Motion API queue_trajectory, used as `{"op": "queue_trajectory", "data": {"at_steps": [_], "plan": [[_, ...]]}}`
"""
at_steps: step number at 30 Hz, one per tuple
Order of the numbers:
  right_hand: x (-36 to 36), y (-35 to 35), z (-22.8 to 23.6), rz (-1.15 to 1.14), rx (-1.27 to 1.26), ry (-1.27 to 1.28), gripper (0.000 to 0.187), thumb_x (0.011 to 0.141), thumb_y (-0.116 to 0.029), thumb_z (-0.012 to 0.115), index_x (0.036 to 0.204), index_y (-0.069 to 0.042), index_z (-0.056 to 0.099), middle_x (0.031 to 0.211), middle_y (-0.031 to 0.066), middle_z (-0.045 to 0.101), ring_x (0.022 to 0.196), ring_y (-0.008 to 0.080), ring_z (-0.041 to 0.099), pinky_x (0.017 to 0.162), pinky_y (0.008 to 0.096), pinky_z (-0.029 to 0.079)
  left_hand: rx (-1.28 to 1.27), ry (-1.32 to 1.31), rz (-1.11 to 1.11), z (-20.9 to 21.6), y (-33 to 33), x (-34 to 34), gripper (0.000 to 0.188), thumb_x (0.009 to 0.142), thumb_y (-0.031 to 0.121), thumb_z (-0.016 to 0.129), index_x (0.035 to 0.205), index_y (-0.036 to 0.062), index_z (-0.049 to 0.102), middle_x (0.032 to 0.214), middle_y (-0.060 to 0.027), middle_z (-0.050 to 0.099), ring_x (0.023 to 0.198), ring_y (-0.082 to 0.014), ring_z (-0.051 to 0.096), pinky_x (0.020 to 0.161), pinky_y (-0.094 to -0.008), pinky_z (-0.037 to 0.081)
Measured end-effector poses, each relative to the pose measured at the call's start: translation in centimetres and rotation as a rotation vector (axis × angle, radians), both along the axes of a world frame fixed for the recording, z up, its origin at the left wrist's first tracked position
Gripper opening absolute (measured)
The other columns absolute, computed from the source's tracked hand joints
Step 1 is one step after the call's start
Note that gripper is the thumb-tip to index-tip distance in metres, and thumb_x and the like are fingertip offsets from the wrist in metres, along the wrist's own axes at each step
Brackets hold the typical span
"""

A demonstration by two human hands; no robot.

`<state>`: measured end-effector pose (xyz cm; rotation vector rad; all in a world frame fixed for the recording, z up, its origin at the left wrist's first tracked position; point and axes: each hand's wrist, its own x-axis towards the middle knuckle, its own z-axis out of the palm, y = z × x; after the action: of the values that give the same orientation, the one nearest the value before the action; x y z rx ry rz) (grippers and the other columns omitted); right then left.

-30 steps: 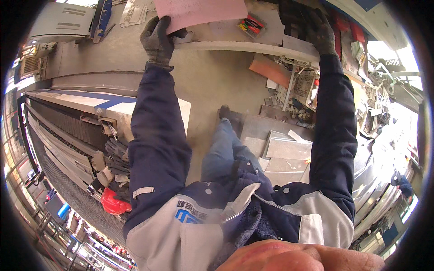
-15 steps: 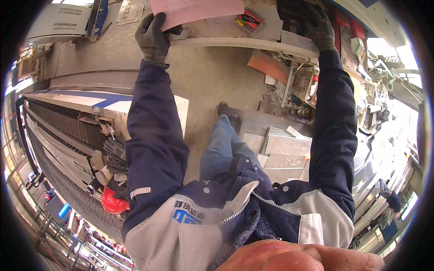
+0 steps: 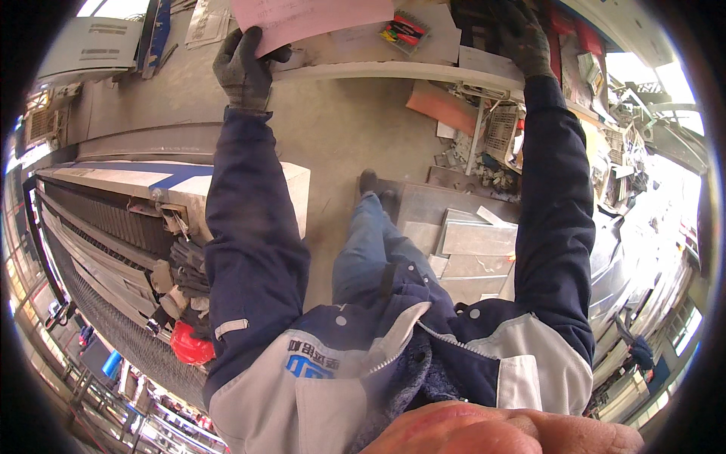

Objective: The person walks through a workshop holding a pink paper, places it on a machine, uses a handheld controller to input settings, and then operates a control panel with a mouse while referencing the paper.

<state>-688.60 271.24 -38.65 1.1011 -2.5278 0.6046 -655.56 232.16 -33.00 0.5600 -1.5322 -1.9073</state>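
In a dark grey work glove, my left hand (image 3: 246, 72) pinches the near left edge of a pink sheet of paper (image 3: 314, 19), its thumb on top. The sheet extends past the upper edge of the view and lies over a worktop. Beside it on the worktop is a small clear pack of red and black pieces (image 3: 404, 32). My gloved right hand (image 3: 523, 44) reaches over a dark open recess (image 3: 473, 26) to the right of that pack. Shadow and the picture's edge obscure its fingers, so whether it grips anything cannot be made out.
Below the worktop's front edge (image 3: 393, 72) are an orange-brown board (image 3: 444, 106), a plastic crate (image 3: 501, 130) and scrap. Flat metal sheets (image 3: 476, 238) lie by my legs. To the left stands a long machine with a red helmet (image 3: 190, 343) and dark gloves (image 3: 189, 265) on it.
The view has shifted slightly, so the worktop, pink sheet and both hands appear a little farther left and up. My left hand keeps its hold on the sheet; my right stays by the recess.
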Motion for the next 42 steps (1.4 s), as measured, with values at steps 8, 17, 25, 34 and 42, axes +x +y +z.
{"op": "queue_trajectory", "data": {"at_steps": [8, 17, 25, 34, 42], "plan": [[-1.9, 0.6, -1.4, 0.062, 0.013, 0.073, 0.064, 0.081, -0.021, 0.072, 0.144, -0.017, 0.06, 0.149, 0.0218, 0.054, 0.141, 0.0428, 0.047, 0.117, 0.0496, 0.04, 0.004, 0.024, -0.022, -0.5, -0.2, -0.1, 0.037, 0.097, 0.029, 0.066, 0.11, -0.0051, 0.064, 0.088, -0.0157, 0.071, 0.071, -0.0238, 0.069, 0.065, -0.0341, 0.054], [2.4, -0.5, 1.3, -0.059, 0.132, 0.126, 0.048, 0.094, -0.026, 0.061, 0.141, -0.018, 0.06, 0.149, 0.0191, 0.052, 0.131, 0.039, 0.056, 0.107, 0.0477, 0.048, 0.031, -0.038, 0.064, 0.1, 1.1, 0.1, 0.029, 0.096, 0.026, 0.068, 0.107, -0.0012, 0.067, 0.084, -0.0101, 0.069, 0.064, -0.0179, 0.064, 0.056, -0.0291, 0.049], [4.1, -1.8, 5.1, 0.009, 0.022, -0.17, 0.056, 0.093, -0.026, 0.065, 0.147, -0.022, 0.054, 0.155, 0.018, 0.044, 0.135, 0.0422, 0.05, 0.114, 0.0494, 0.042, 0.069, 0.016, -0.011, -0.8, 0.3, 0.2, 0.024, 0.099, 0.02, 0.067, 0.102, -0.0042, 0.067, 0.085, -0.0113, 0.07, 0.062, -0.0203, 0.066, 0.056, -0.0307, 0.052], [2.6, -1.2, 2.9, 0.056, 0.073, -0.065, 0.053, 0.09, -0.023, 0.067, 0.143, -0.019, 0.058, 0.156, 0.0175, 0.043, 0.137, 0.0417, 0.049, 0.113, 0.0483, 0.043, -0.071, -0.061, 0.01, 0.4, 1.0, 0.2, 0.03, 0.099, 0.025, 0.068, 0.103, -0.0054, 0.067, 0.084, -0.0131, 0.071, 0.062, -0.0208, 0.065, 0.057, -0.0311, 0.051], [2.3, -1.0, 2.0, -0.009, 0.015, -0.116, 0.058, 0.09, -0.02, 0.066, 0.147, -0.018, 0.054, 0.159, 0.02, 0.04, 0.14, 0.0421, 0.046, 0.116, 0.0473, 0.041, 0.012, -0.057, 0.032, 0.2, 1.1, 0.1, 0.026, 0.098, 0.02, 0.065, 0.102, -0.0056, 0.067, 0.08, -0.0119, 0.069, 0.06, -0.0204, 0.063, 0.057, -0.0319, 0.05]]}}
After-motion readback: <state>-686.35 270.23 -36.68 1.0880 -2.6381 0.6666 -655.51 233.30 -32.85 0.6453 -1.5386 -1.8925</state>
